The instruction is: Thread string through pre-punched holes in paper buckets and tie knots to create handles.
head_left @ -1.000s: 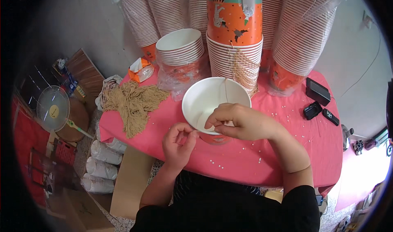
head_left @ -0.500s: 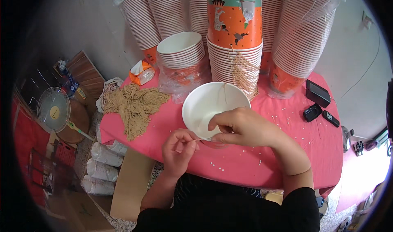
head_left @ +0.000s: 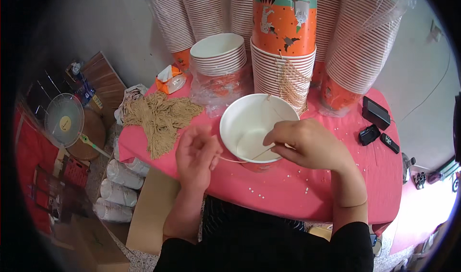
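My right hand [head_left: 309, 145] rests over the near rim of the white paper bucket [head_left: 257, 123], fingers pinched together on a thin tan string [head_left: 240, 159]. My left hand [head_left: 196, 154] sits just left of the bucket, fingers closed on the other end of the same string, which runs across the bucket's near wall between the two hands. The bucket stands upright on the pink-covered desk [head_left: 307, 195], directly in front of me, its orange outer side showing below the rim.

Behind it stands a tall stack of orange printed buckets [head_left: 283, 51] with strings hanging from its side. A shorter stack [head_left: 218, 56] stands to the left of that. A loose bundle of tan strings [head_left: 161, 116] lies on the desk's left end. Small white specks are scattered over the cloth near me. Three dark devices [head_left: 377, 123] lie at the desk's right edge.
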Demonstrator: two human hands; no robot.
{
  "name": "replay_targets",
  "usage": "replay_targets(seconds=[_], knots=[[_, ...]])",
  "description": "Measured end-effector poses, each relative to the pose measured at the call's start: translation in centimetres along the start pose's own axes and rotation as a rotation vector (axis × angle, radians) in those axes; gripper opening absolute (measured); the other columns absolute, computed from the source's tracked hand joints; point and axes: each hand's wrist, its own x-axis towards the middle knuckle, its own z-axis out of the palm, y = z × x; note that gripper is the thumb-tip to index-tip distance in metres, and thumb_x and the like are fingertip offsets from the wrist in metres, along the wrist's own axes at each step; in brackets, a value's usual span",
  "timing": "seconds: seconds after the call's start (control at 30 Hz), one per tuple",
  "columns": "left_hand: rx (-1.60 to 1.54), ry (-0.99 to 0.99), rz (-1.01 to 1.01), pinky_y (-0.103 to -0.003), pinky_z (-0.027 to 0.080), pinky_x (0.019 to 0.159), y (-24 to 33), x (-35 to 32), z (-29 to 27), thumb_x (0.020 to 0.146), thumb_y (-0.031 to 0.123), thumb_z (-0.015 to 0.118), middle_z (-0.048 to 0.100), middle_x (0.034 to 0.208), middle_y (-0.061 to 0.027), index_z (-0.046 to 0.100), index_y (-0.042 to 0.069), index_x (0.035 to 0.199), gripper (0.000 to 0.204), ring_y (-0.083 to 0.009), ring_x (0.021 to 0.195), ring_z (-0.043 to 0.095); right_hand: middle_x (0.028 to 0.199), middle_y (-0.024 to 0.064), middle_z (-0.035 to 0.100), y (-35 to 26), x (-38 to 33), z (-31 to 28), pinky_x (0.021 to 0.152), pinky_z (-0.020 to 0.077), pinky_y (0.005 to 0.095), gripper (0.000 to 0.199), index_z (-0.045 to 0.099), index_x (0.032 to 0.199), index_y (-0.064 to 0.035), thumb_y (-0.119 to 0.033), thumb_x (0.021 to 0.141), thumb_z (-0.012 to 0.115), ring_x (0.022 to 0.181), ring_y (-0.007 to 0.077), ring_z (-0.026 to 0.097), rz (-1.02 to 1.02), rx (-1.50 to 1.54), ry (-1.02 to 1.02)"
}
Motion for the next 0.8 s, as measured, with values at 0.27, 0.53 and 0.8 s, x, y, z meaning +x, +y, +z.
replay_targets(seconds=[0.27, 0.53, 0.8], knots=[[0.474, -0.197, -0.022, -0.019, 0.048, 0.062, 0.2, 0.8, 2.8, 0.089, 0.003, 0.067, 0.066, 0.082, -0.0012, 0.064, -0.001, 0.098, 0.011, -0.0052, 0.072, 0.061, 0.082, 0.0111, 0.063, -0.6, 0.9, 0.5, 0.062, 0.0477, 0.0326, 0.016, 0.065, 0.097, -0.0007, 0.004, 0.082, 0.062, 0.072, 0.0251, 0.063, -0.105, 0.22, 0.193], [0.496, -0.28, -0.096, -0.02, 0.049, 0.057, 0.7, 0.0, 3.5, 0.087, 0.004, 0.07, 0.068, 0.078, -0.0024, 0.066, -0.003, 0.097, 0.013, -0.005, 0.065, 0.061, 0.085, 0.011, 0.065, -0.7, 1.1, 2.2, 0.066, 0.0509, 0.0336, 0.017, 0.064, 0.101, -0.001, 0.002, 0.084, 0.062, 0.076, 0.0263, 0.065, -0.128, 0.339, 0.221], [0.425, -0.277, -0.165, -0.02, 0.05, 0.063, 0.6, 0.7, 3.0, 0.09, 0.005, 0.066, 0.068, 0.08, -0.0033, 0.065, -0.003, 0.097, 0.011, -0.006, 0.071, 0.062, 0.093, 0.0079, 0.063, 0.9, 1.9, 2.5, 0.081, 0.0474, 0.0398, 0.026, 0.065, 0.1, -0.0027, 0.002, 0.075, 0.07, 0.09, 0.0299, 0.06, -0.188, 0.032, 0.442]])
